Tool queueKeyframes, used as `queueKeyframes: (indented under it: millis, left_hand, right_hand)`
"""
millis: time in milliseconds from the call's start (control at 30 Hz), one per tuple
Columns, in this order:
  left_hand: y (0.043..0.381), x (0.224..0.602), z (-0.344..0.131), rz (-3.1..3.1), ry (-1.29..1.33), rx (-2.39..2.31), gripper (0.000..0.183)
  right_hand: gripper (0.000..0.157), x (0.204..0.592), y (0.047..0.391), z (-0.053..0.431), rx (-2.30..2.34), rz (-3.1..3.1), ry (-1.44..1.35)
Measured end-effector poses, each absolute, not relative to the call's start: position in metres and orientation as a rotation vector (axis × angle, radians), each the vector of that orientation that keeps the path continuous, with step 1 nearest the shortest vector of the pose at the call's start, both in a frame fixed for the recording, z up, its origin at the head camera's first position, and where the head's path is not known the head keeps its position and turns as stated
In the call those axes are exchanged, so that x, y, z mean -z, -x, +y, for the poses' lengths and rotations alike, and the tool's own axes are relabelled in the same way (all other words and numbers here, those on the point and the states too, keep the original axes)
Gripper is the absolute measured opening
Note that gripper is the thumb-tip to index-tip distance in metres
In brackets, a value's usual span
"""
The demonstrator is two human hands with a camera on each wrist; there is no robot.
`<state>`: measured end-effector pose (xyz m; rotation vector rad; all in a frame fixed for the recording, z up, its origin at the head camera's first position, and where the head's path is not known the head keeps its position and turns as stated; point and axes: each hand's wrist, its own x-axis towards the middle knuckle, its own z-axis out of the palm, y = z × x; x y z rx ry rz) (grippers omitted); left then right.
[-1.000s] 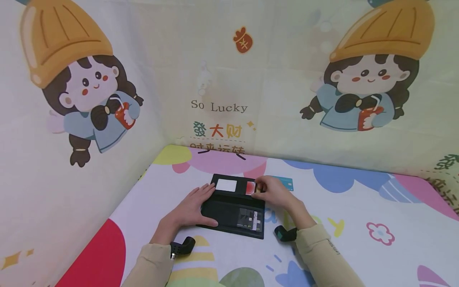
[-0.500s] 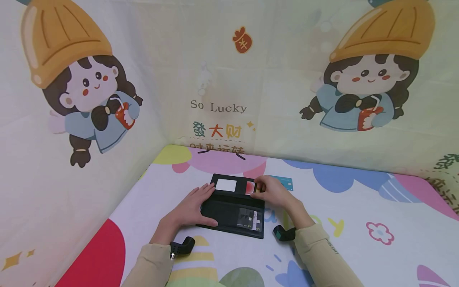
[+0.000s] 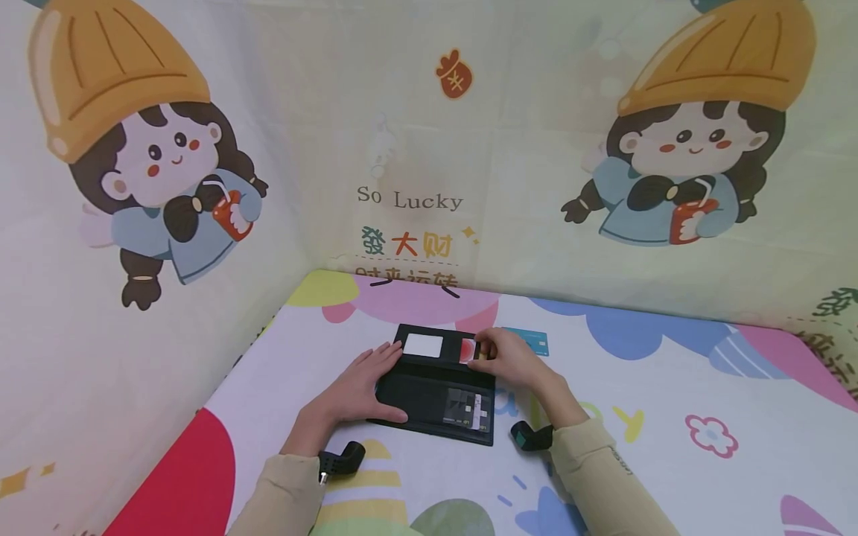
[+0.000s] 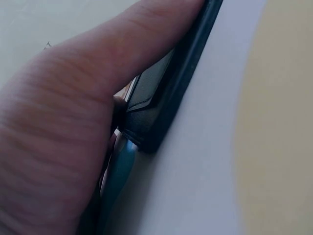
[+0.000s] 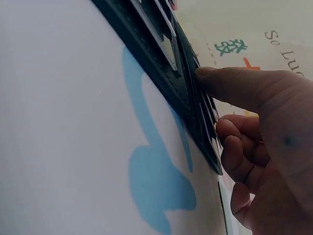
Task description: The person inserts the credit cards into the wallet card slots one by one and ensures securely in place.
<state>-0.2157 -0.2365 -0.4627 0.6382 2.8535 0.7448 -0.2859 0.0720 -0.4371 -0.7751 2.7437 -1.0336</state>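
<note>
An open black wallet point(image 3: 415, 388) lies flat on the table. My left hand point(image 3: 358, 387) rests on its left side, fingers spread on the far half and thumb along the near half; that thumb presses the edge point(image 4: 171, 93) in the left wrist view. My right hand point(image 3: 516, 361) pinches a red-and-white card point(image 3: 467, 351) at the wallet's far right. In the right wrist view the thumb and curled fingers point(image 5: 232, 156) meet the pocket's end; the card is partly hidden. Dark cards point(image 3: 462, 408) sit in the near right pocket. A white panel point(image 3: 424, 345) shows at far left.
A blue bank card point(image 3: 536, 342) lies on the table just behind my right hand. The patterned tablecloth point(image 3: 663, 394) runs up to printed cloth walls point(image 3: 523, 223) at the back and left. A wrist camera point(image 3: 532, 436) sits near my right cuff.
Both hands and the wallet stay nearly still. The head view tilts very slightly.
</note>
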Motion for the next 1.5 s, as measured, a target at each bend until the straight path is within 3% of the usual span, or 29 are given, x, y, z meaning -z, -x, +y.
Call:
queueKeyframes:
  millis: [1500]
  left_hand:
    - [0.214, 0.46, -0.237, 2.851, -0.622, -0.74, 0.118]
  right_hand:
    - [0.052, 0.436, 0.299, 0.15, 1.059, 2.852, 0.699]
